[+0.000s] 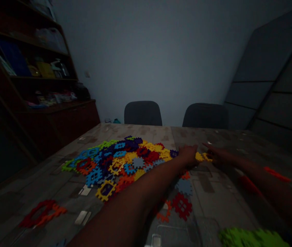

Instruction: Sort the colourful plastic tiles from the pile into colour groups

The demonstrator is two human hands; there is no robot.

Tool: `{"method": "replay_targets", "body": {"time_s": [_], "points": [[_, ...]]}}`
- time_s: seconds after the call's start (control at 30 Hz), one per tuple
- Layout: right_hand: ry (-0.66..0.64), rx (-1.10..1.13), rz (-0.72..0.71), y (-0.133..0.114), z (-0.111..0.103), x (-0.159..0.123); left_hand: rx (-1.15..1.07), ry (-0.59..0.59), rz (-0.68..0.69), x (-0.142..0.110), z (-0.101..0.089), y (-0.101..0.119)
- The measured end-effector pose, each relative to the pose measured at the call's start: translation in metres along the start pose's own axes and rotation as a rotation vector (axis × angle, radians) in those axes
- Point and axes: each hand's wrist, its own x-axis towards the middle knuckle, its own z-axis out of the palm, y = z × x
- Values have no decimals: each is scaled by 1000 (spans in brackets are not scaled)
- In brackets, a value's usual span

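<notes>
Both my arms reach out over a dim table (223, 199). My left hand (188, 155) is closed round a yellow interlocking tile (199, 156) at the right edge of a pile of coloured plastic tiles (120, 159). Just beside it, my right hand (216, 154) pinches a second yellow tile (207, 157) that meets the first one. The room is dark and finger detail is faint.
Loose tiles lie near my arms: a red one (182, 206), a grey-blue one (184, 187), red-orange joined ones (41, 213) front left, green ones (249, 237) front right, orange ones (276, 174) at right. Two dark chairs (143, 113) stand behind the table. Shelving (32, 79) fills the left wall.
</notes>
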Motion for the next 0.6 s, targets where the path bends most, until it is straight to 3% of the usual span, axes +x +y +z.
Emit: {"method": "replay_targets", "body": {"time_s": [0.3, 0.6], "points": [[-38, 33, 72, 2, 1, 7, -41, 16, -18, 4, 7, -1], [-54, 27, 86, 1, -1, 7, -45, 4, -36, 3, -1, 10]]}}
